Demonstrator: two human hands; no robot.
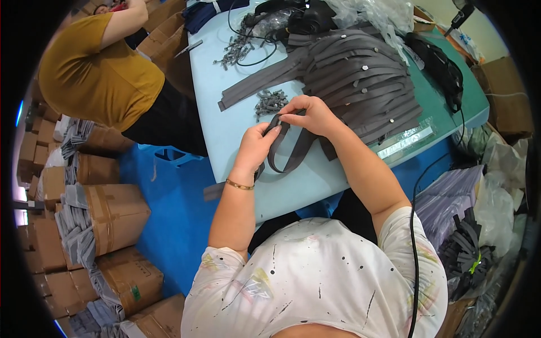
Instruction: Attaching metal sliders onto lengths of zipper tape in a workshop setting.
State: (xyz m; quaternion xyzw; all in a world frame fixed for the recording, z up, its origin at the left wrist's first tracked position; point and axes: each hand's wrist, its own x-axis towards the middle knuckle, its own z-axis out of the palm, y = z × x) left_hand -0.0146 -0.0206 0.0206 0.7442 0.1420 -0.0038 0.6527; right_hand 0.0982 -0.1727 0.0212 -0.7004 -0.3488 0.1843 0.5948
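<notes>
My left hand [256, 146] is closed in a pinch on a dark grey zipper strip [293, 160], which hangs in a loop below the fingers over the table's near part. Close by on the right, my right hand [310, 115] pinches the same strip near its upper bend; any small part between the fingertips is hidden. Just beyond the fingers lies a heap of small grey metal pieces that look like zipper sliders [271, 103]. A large pile of similar grey strips [360, 84] spreads across the table to the right of it.
The pale table [225, 129] has a green mat [470, 96] along its right side. Black pouch-like item [437, 65], clear plastic [372, 14] and more small metal pieces [234, 50] lie farther back. A co-worker in a mustard shirt [107, 73] stands left. Cardboard boxes [115, 217] line the left floor.
</notes>
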